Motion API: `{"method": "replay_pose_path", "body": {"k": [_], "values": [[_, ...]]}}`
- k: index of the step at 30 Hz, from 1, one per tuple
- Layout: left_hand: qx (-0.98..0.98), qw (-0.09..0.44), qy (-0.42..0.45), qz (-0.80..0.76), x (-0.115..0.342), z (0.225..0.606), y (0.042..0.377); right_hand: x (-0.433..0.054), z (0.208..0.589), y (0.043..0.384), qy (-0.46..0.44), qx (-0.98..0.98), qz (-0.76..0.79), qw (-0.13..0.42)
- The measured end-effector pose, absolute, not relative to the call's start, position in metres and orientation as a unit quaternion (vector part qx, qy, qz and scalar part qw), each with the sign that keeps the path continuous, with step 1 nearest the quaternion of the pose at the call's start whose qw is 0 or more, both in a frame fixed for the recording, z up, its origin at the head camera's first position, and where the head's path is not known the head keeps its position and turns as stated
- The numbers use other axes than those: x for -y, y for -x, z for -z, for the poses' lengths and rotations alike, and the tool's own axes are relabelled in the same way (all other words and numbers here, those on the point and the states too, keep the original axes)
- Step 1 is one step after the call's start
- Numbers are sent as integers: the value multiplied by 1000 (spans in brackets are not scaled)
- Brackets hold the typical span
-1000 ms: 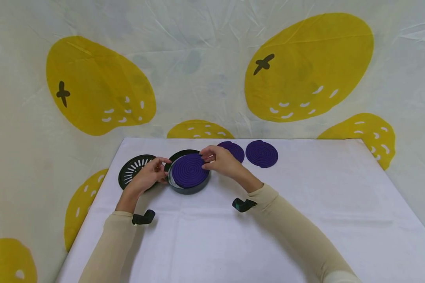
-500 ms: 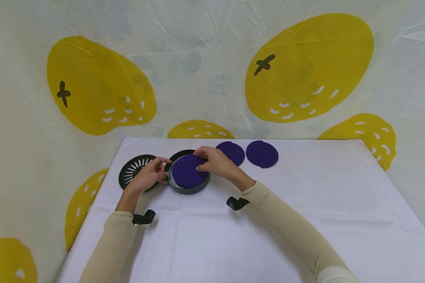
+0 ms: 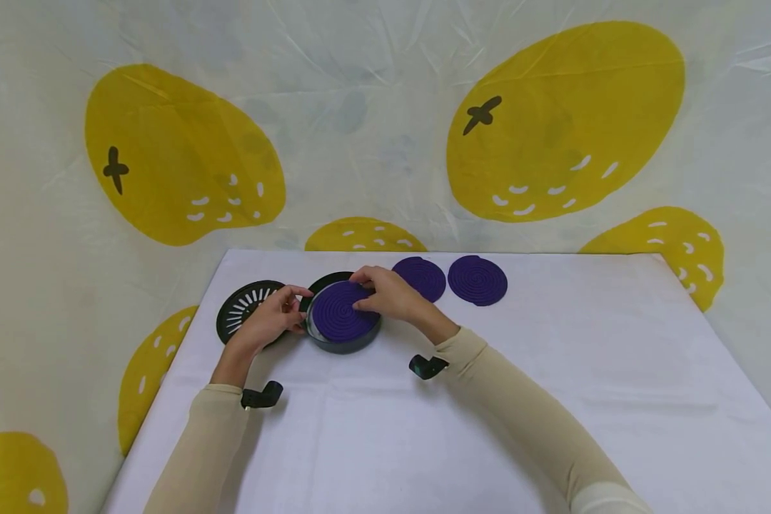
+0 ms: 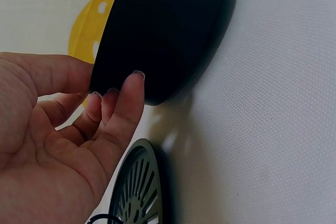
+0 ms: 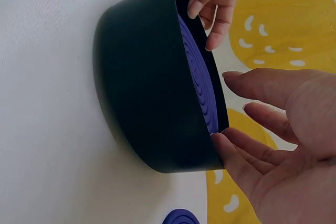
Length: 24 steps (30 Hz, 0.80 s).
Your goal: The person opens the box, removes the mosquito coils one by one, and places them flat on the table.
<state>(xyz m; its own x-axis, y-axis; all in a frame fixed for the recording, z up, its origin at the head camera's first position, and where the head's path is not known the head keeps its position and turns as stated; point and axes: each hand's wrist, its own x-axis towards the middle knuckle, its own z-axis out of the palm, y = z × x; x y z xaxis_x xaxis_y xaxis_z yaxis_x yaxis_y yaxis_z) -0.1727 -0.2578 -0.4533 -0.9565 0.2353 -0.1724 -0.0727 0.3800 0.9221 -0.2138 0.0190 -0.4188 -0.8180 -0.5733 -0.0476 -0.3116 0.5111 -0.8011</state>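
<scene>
Left hand (image 3: 268, 319): fingers clamped on the rim of a dark round container (image 3: 343, 347). Right hand (image 3: 395, 295): thumb and fingers apart, fingertips at the opposite rim. Purple spiral mat (image 3: 340, 318) inside, between both hands' fingers. Slotted disc (image 3: 239, 305) on bench (image 3: 552, 371) beside left fingers; two similar mats (image 3: 477, 280) beyond right fingers.

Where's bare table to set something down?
Table, right side: between rightmost purple mat, right sleeve and the right edge. Also in front of the dark pot, between right and left sleeve. Crowded: back left, with slotted disc, left hand, pot, right hand, middle mat.
</scene>
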Motion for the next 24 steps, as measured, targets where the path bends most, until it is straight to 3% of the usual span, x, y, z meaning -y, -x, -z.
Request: {"method": "replay_pose_path", "body": {"k": [24], "values": [[-822, 136, -47, -551, 257, 452, 173, -18, 425, 221, 272, -819, 475, 170]]}}
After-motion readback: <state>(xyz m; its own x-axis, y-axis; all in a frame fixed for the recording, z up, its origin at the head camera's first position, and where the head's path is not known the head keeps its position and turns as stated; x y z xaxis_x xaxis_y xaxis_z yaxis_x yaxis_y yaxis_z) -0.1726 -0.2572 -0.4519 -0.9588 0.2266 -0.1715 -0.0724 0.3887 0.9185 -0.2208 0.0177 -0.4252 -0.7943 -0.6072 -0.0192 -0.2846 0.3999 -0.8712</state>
